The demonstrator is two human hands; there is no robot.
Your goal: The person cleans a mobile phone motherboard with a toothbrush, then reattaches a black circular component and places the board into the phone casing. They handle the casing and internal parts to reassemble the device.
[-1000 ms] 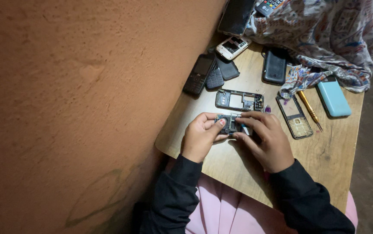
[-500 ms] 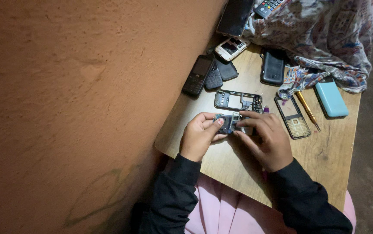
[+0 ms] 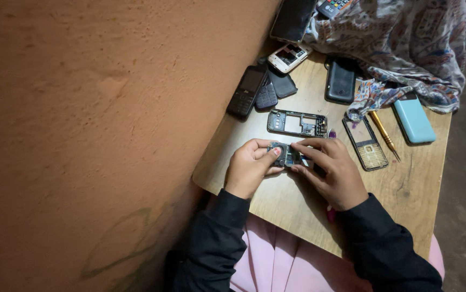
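both your left hand (image 3: pixel 248 168) and right hand (image 3: pixel 331 172) are clamped on the small phone board (image 3: pixel 286 154) near the tabletop's (image 3: pixel 406 194) left edge; looks mid-teardown, next move needs fine fingertip prying.

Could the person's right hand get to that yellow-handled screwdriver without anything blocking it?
Probably yes. The screwdriver lies in the open on the table, just beyond the right hand, with only a flat phone front frame between them. That hand is busy holding a small phone part, though.

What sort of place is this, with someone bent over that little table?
Probably a small, informal mobile phone repair spot. A wooden table pushed against an orange plaster wall carries several black handsets, an opened phone frame and a yellow-handled screwdriver. Both hands grip a small dark phone part.
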